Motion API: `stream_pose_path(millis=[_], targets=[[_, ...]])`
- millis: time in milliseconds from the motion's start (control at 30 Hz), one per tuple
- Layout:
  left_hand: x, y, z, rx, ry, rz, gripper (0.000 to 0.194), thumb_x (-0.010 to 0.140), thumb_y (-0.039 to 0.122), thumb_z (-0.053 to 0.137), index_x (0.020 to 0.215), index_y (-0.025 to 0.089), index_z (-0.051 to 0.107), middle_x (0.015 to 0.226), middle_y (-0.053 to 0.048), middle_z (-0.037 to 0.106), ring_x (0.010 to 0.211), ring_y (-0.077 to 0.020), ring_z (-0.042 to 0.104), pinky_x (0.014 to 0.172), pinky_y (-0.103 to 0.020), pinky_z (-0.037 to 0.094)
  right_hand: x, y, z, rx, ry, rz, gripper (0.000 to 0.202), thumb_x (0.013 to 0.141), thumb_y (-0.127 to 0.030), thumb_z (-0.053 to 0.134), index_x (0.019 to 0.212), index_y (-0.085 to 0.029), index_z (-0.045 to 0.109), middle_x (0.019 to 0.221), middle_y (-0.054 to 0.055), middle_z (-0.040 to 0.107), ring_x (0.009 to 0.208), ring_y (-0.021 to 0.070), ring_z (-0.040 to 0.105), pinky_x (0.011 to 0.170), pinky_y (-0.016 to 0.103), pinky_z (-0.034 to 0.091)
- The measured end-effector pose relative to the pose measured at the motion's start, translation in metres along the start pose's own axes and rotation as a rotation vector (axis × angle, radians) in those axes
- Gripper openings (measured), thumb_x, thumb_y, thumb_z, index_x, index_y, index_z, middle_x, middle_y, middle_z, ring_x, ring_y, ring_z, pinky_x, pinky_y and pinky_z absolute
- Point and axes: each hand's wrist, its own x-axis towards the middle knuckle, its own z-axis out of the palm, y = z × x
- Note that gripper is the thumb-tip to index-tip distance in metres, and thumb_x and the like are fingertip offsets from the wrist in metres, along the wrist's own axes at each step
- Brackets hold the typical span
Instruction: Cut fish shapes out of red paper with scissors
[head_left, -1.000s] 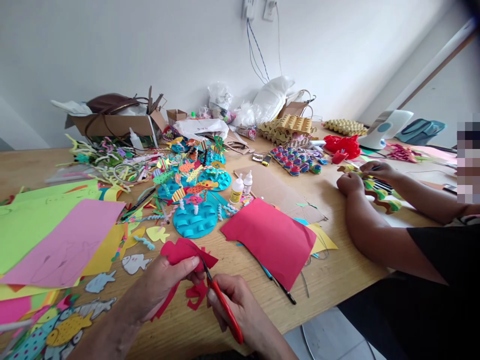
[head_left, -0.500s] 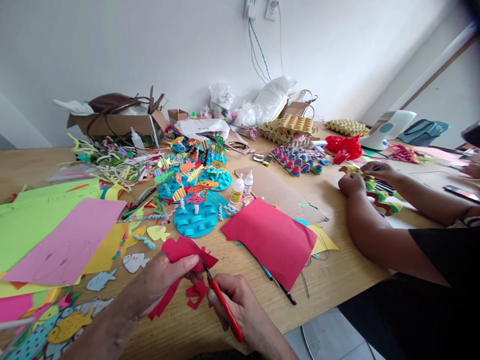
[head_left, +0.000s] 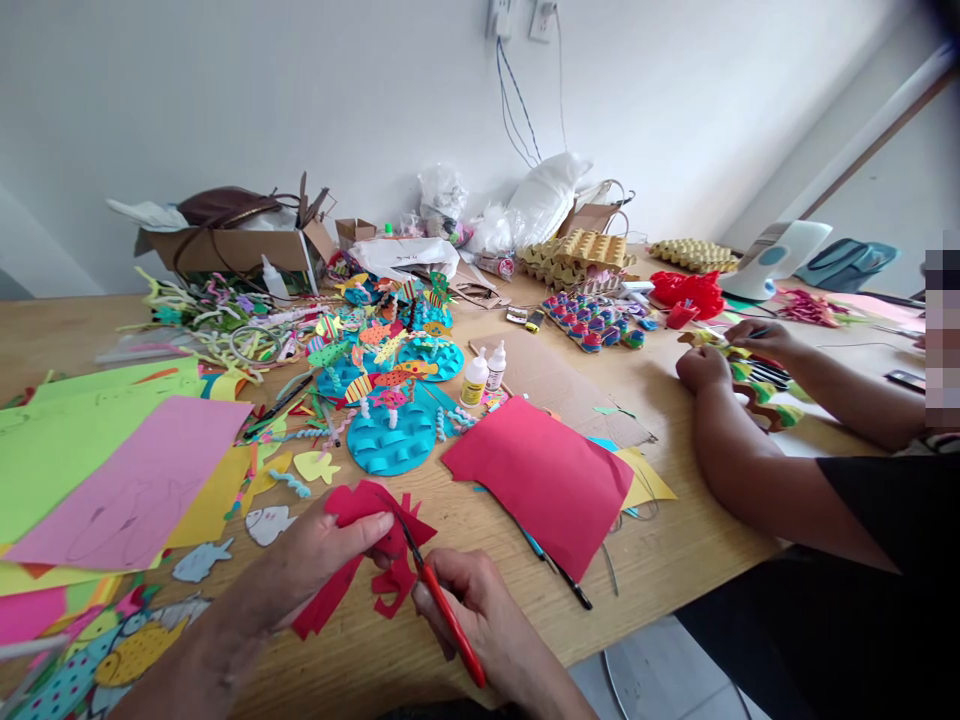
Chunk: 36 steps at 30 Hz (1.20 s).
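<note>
My left hand [head_left: 337,550] pinches a piece of red paper [head_left: 358,500] between thumb and fingers. Red-handled scissors [head_left: 450,612] are gripped in my right hand [head_left: 472,610], their dark blades lying across the paper's right part. Red offcuts [head_left: 394,585] lie on the table under my hands. A larger red sheet [head_left: 540,480] with a cut left edge rests to the right. Beyond my hands stands a blue paper base [head_left: 394,440] with woven strips, bearing colourful paper fish [head_left: 397,378] on twisted stems.
Two glue bottles [head_left: 474,378] stand behind the red sheet. Green and pink sheets [head_left: 142,480] and fish cutouts [head_left: 142,650] lie at left. A marker [head_left: 577,595] sits under the red sheet's edge. At right, a co-worker's hands [head_left: 709,370] work on a painted egg-carton strip [head_left: 757,395].
The red paper in my left hand has shifted slightly, and the scissors have tilted a little. Both hands keep nearly the same place.
</note>
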Motion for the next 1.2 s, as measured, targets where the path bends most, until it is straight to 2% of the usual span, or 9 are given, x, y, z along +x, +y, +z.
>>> stream_pose_path(millis=[100, 433, 767, 1067, 1200], targets=[[0.0, -0.002, -0.003, 0.02, -0.03, 0.01, 0.019, 0.075, 0.031, 0.061, 0.063, 0.019, 0.069, 0.063, 0.0, 0.069, 0.061, -0.0159, 0.06, 0.058, -0.024, 0.046, -0.001, -0.003, -0.001, -0.054, 0.002, 0.002, 0.036, 0.086, -0.039, 0.048, 0.059, -0.017, 0.04, 0.055, -0.006, 0.032, 0.05, 0.0073, 0.027, 0.043, 0.02, 0.02], [0.001, 0.001, -0.005, 0.088, -0.027, 0.01, 0.02, 0.073, 0.029, 0.061, 0.058, 0.019, 0.068, 0.059, 0.001, 0.068, 0.059, -0.0147, 0.06, 0.058, -0.023, 0.046, -0.001, -0.002, -0.004, -0.162, 0.01, -0.024, 0.036, 0.087, -0.038, 0.047, 0.059, -0.017, 0.039, 0.057, -0.005, 0.033, 0.053, 0.0079, 0.027, 0.046, 0.021, 0.021], [0.0, 0.009, -0.002, 0.012, -0.015, -0.014, 0.02, 0.066, 0.035, 0.067, 0.058, 0.017, 0.067, 0.056, 0.0, 0.068, 0.054, -0.0137, 0.057, 0.054, -0.022, 0.045, 0.001, 0.002, -0.004, -0.175, 0.025, -0.04, 0.034, 0.086, -0.033, 0.049, 0.058, -0.018, 0.037, 0.057, -0.006, 0.031, 0.053, 0.0078, 0.027, 0.047, 0.021, 0.021], [0.001, 0.008, -0.001, 0.01, -0.046, -0.024, 0.02, 0.068, 0.035, 0.066, 0.06, 0.017, 0.066, 0.059, 0.0, 0.067, 0.056, -0.0135, 0.057, 0.053, -0.022, 0.043, -0.002, 0.0, -0.006, -0.153, 0.013, -0.028, 0.034, 0.086, -0.035, 0.048, 0.059, -0.018, 0.037, 0.058, -0.005, 0.033, 0.054, 0.0083, 0.027, 0.047, 0.022, 0.021], [0.003, 0.0, -0.005, 0.029, -0.047, -0.033, 0.023, 0.07, 0.039, 0.065, 0.062, 0.017, 0.064, 0.058, 0.0, 0.065, 0.055, -0.0138, 0.056, 0.053, -0.023, 0.042, -0.002, -0.003, -0.006, -0.125, -0.006, -0.011, 0.036, 0.087, -0.038, 0.047, 0.059, -0.018, 0.038, 0.059, -0.005, 0.034, 0.054, 0.0085, 0.027, 0.047, 0.022, 0.022]])
